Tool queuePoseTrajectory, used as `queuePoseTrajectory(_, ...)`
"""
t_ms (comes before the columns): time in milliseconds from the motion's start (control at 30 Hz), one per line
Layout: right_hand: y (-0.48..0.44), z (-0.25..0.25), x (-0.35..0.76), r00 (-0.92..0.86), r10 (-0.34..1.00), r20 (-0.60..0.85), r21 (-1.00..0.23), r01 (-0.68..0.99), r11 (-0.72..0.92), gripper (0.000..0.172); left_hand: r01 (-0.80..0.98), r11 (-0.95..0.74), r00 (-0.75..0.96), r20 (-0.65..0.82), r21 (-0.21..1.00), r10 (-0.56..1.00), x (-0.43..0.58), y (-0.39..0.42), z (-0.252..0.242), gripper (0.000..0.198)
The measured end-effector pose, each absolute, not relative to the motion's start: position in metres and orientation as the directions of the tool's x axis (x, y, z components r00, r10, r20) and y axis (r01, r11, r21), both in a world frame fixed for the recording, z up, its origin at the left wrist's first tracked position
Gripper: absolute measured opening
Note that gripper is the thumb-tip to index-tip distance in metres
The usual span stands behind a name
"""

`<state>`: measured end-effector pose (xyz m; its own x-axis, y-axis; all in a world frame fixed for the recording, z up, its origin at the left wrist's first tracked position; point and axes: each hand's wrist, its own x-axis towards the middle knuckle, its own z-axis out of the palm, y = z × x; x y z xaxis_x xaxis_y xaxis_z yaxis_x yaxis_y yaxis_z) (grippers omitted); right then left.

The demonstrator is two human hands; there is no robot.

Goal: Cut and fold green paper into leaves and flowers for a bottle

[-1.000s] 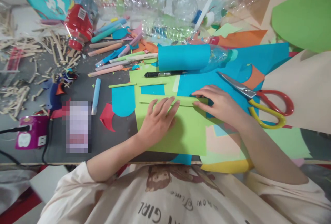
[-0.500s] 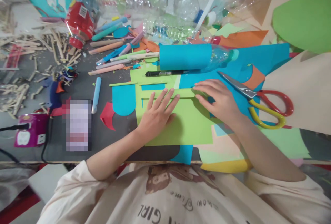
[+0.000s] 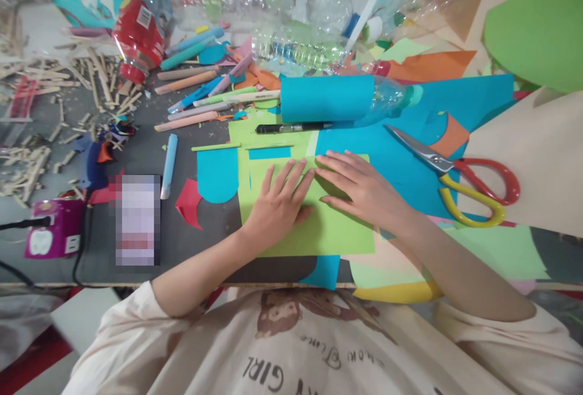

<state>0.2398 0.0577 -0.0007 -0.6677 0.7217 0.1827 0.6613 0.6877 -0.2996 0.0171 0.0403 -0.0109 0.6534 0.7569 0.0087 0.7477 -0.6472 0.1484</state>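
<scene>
A light green paper sheet (image 3: 337,234) lies before me, its upper part under both palms. My left hand (image 3: 276,206) rests flat on its left half with fingers spread. My right hand (image 3: 364,188) is laid flat across the upper right of the sheet, fingers stretched toward the left fingertips. The two hands nearly meet. A black pen (image 3: 291,129) lies just beyond the fingers, below a clear bottle wrapped in blue paper (image 3: 327,98). A blue round-ended paper piece (image 3: 217,176) and a thin green strip (image 3: 216,147) lie to the left.
Large scissors (image 3: 449,166) with red and yellow handles lie partly open at right on blue paper (image 3: 483,100). A phone (image 3: 138,220), purple box (image 3: 53,229) and glue gun (image 3: 93,164) stand left. Clay sticks (image 3: 191,82), wood bits and clear bottles fill the back.
My right hand has slid left along the sheet's upper edge toward my left hand and flattened, covering part of the folded edge. My left hand has hardly moved.
</scene>
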Motion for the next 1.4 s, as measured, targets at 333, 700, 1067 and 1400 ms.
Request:
queuePoseTrajectory(333,0.058,-0.001,0.239,-0.663,0.735,0.143,-0.344,0.663,0.665,0.042,0.743,-0.649,0.657,0.009,0.162,0.754,0.016,0.04,-0.012,0.058)
queuePoseTrajectory(700,0.048,0.0,0.23,-0.669,0.734,0.113,-0.229,0.702,0.675,0.043,0.749,-0.654,0.662,-0.079,0.11,0.745,0.02,0.041,-0.004,0.061)
queuePoseTrajectory(1067,0.018,0.0,0.215,-0.514,0.857,-0.03,-0.174,0.847,0.502,0.052,0.747,-0.654,0.663,-0.076,0.12,0.745,0.018,0.04,-0.004,0.061)
queuePoseTrajectory(1400,0.02,0.002,0.217,-0.525,0.848,-0.068,-0.184,0.842,0.507,0.054,0.745,-0.653,0.664,-0.058,0.136,0.746,0.017,0.041,-0.003,0.059)
